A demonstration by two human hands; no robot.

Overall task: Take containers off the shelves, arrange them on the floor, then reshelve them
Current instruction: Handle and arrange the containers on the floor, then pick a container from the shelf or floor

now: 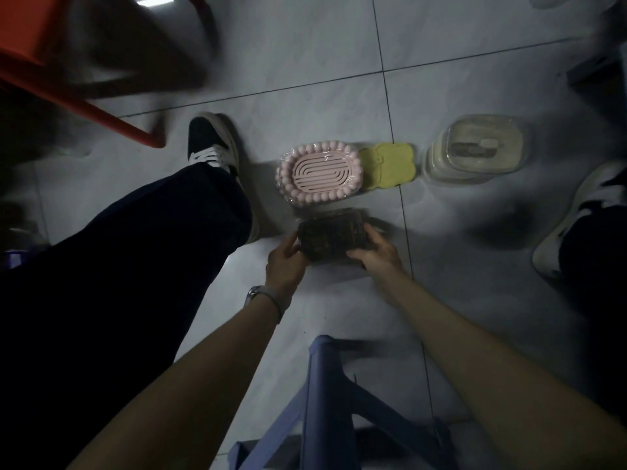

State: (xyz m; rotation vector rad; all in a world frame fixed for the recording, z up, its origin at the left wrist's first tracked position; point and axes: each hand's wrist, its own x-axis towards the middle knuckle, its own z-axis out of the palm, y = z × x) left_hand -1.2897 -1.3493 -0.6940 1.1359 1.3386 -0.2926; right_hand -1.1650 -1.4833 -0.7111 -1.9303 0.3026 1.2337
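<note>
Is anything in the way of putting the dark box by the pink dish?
Nothing visible. The left hand and right hand grip the dark container beside the pink soap dish, with bare floor tile on its right.

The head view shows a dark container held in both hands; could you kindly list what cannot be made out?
- Head view, dark container: contents lost in dim light; left hand and right hand cover its ends.
- Head view, clear container: contents hazy through its lid.
- Head view, orange stool: motion-blurred, cut off by the left edge.
</note>
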